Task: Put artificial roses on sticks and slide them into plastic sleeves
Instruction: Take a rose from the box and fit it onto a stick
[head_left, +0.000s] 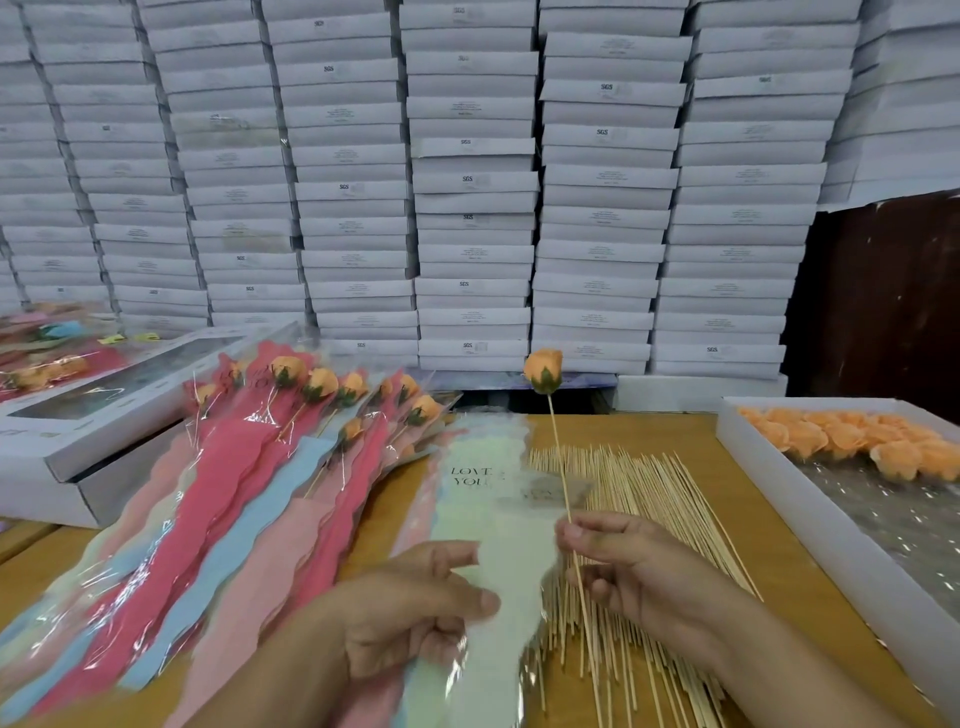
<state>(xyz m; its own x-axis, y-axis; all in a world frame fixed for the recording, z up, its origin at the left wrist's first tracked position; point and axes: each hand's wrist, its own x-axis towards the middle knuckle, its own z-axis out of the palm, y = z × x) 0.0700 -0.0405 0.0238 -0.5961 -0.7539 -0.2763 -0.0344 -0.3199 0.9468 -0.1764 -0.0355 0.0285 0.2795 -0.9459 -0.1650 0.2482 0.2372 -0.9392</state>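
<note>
Right hand (618, 561) pinched the stick (558, 452) of an upright orange rose (543, 370), left hand (415, 608) gripped the pale plastic sleeve (488, 525) left of the stick, loose sticks (644, 519) on the tabletop (753, 519) beneath it.

Two bare hands and forearms in view, left hand (415, 597) and right hand (618, 561). No sleeves reach the wrists or forearms. No rings, watch, bracelets or gloves visible. Nails short, unpainted. Left hand edges motion-blurred.
</note>
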